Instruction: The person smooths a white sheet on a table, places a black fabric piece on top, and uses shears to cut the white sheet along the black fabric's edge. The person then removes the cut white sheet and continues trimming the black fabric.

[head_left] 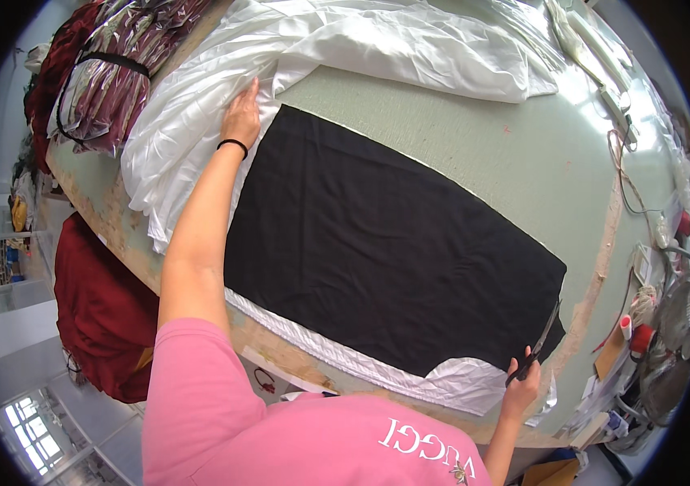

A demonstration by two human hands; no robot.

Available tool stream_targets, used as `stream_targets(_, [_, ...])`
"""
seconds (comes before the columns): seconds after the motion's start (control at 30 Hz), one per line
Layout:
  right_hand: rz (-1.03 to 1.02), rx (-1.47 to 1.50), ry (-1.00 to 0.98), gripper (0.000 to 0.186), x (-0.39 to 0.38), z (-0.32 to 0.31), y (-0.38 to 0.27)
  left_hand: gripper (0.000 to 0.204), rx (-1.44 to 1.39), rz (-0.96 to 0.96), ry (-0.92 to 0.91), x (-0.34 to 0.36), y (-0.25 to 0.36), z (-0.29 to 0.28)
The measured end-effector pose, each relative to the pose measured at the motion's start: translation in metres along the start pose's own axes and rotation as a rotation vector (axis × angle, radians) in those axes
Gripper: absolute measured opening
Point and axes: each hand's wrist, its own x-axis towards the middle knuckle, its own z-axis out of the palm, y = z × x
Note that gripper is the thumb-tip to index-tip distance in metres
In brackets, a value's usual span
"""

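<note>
A large black fabric panel [385, 235] lies flat on the table, over white fabric [474, 385] that shows along its near edge. My left hand [242, 117] rests with fingers stretched out on a bunched white cloth [191, 105], just beyond the panel's upper left corner; a black band circles that wrist. At the panel's lower right corner, my right hand [525, 381] grips the dark handles of scissors [541, 344]. Their blades point away from me and lie along the black fabric's right edge. Whether the blades are parted is hard to make out.
The green tabletop [474, 130] has worn edges. Clear-wrapped maroon bundles [110, 89] lie at the far left, and dark red fabric [106, 312] hangs beside the table. Cords, a red spool [642, 338] and assorted tools crowd the right edge. More white cloth [410, 49] spreads across the far side.
</note>
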Motion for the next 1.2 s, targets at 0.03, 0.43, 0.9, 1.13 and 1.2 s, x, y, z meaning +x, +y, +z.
stream_targets(0.03, [0.004, 0.001, -0.010, 0.034, 0.000, -0.001, -0.001, 0.053, 0.016, 0.000, 0.005, 0.000, -0.001, 0.002])
stream_targets(0.43, [0.009, 0.010, 0.035, 0.033, 0.016, -0.015, -0.003, 0.044, -0.169, 0.396, 0.002, 0.013, -0.065, -0.002])
stream_targets(0.9, [0.226, 0.594, -0.334, 0.045, -0.034, -0.034, -0.061, 0.033, -0.787, 0.309, -0.347, -0.189, 0.196, -0.092])
stream_targets(1.13, [0.281, 0.880, -0.943, 0.053, -0.061, -0.052, -0.116, 0.044, -1.773, -0.243, -1.295, -0.306, 0.352, -0.103])
stream_targets(1.2, [0.317, 1.003, -0.985, 0.048, -0.075, -0.062, -0.107, 0.025, -1.777, -0.153, -1.321, -0.317, 0.357, -0.103])
